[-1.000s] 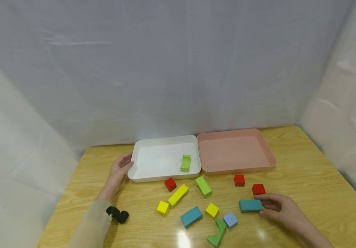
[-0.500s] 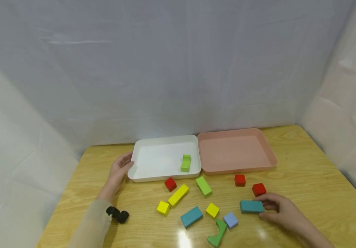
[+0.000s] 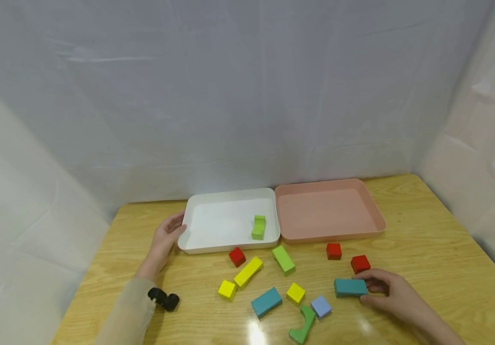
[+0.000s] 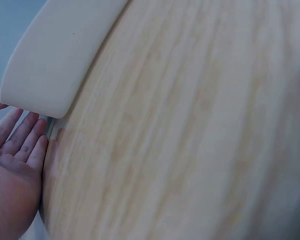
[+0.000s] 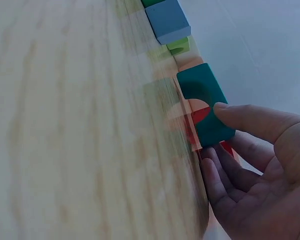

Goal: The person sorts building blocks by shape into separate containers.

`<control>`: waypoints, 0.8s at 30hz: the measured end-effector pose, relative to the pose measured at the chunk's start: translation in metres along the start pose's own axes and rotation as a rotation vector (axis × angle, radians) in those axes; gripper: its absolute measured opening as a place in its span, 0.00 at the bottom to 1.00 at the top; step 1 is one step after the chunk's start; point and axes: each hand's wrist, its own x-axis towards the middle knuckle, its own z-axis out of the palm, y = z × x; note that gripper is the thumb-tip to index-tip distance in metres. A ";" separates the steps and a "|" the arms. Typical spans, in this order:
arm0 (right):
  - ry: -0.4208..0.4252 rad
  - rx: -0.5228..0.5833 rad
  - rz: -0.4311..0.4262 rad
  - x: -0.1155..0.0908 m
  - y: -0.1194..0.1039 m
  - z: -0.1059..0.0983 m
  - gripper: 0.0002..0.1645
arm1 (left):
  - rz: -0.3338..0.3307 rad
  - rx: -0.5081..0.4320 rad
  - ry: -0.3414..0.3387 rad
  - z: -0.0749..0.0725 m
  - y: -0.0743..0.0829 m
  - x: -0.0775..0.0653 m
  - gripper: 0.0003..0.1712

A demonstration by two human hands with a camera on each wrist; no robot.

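In the head view my right hand (image 3: 387, 290) is at the right end of a teal block (image 3: 350, 287) near the front of the table. The right wrist view shows it as a teal arch block (image 5: 210, 82) with a half-round cutout; the thumb presses its near face and the fingers reach behind. My left hand (image 3: 164, 239) grips the left end of a white tray (image 3: 225, 249), thumb at the rim and fingers by the outer wall. In the left wrist view the tray's corner (image 4: 45, 65) hides some fingertips. A lime-green curved block (image 3: 258, 227) lies in that tray.
A pink tray (image 3: 329, 211) stands against the white tray's right side. Before them lie red cubes (image 3: 334, 251), yellow blocks (image 3: 248, 271), a lime block (image 3: 283, 259), another teal block (image 3: 266, 302), a blue cube (image 3: 321, 306) and a green arch (image 3: 303, 326). A curtain (image 3: 247, 105) rises behind the table.
My right hand and the teal arch block have shifted very slightly right in the head view. The left hand and both trays stay practically where they were.
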 end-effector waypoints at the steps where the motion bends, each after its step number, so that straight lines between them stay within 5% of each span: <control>1: 0.002 0.000 -0.001 0.000 0.000 0.000 0.26 | 0.000 0.000 -0.001 0.000 0.000 0.000 0.33; 24: 0.068 -0.031 0.038 0.005 -0.016 -0.001 0.24 | 0.009 -0.008 0.003 0.000 -0.003 0.001 0.33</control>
